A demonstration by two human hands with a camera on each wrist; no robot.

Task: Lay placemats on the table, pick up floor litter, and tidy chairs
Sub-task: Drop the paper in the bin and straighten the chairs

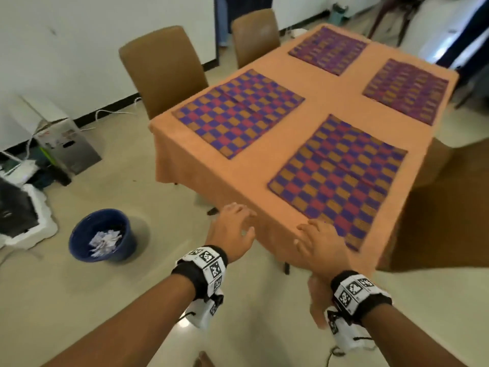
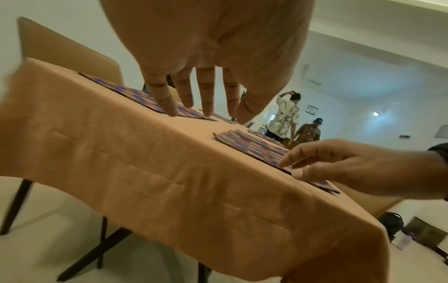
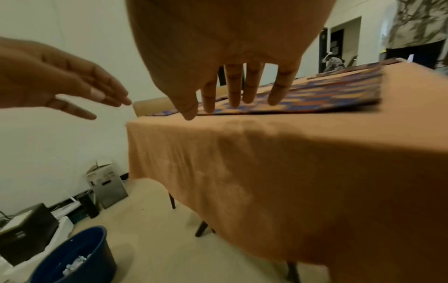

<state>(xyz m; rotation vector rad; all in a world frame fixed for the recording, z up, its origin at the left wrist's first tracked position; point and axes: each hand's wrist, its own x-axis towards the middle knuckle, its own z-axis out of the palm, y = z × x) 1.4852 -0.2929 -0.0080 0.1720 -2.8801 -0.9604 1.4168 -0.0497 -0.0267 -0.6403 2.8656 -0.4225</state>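
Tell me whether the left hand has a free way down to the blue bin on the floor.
Probably yes. The left hand is open and holds nothing, off the table corner, and the bin stands on bare floor to its left with nothing between them; the person would need to bend down.

A matt, faintly creased orange tablecloth (image 1: 267,165) carries four woven checked cloth placemats (image 1: 338,178), beside smooth brown upholstered chairs (image 1: 164,70), a glossy pale tiled floor (image 1: 79,300) and a smooth blue plastic bin (image 1: 79,234) holding crumpled white paper scraps (image 1: 104,242).
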